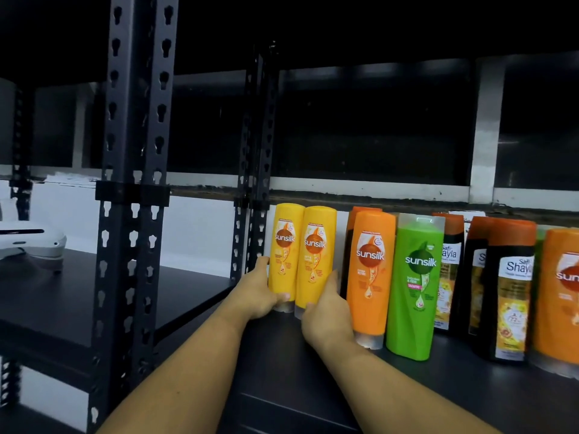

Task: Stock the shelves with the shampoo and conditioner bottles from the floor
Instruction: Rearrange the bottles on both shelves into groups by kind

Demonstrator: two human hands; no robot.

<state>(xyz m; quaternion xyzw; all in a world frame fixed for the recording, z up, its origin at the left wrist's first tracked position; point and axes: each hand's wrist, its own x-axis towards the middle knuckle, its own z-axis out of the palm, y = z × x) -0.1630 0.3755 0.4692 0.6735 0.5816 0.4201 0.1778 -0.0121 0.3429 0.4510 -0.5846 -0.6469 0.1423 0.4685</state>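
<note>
Two yellow Sunsilk bottles stand cap-down, side by side, at the left end of the black shelf (282, 355). My left hand (257, 292) grips the left yellow bottle (283, 245) near its base. My right hand (326, 311) grips the right yellow bottle (315, 255) low down, thumb across its front. To their right stand an orange Sunsilk bottle (369, 277) and a green Sunsilk bottle (416, 286).
Further right are dark Safi Shayla bottles (510, 296) and another orange bottle (560, 292) at the frame edge. Black perforated uprights (131, 183) (253, 170) separate this bay from the left shelf, which holds a white device (28, 242).
</note>
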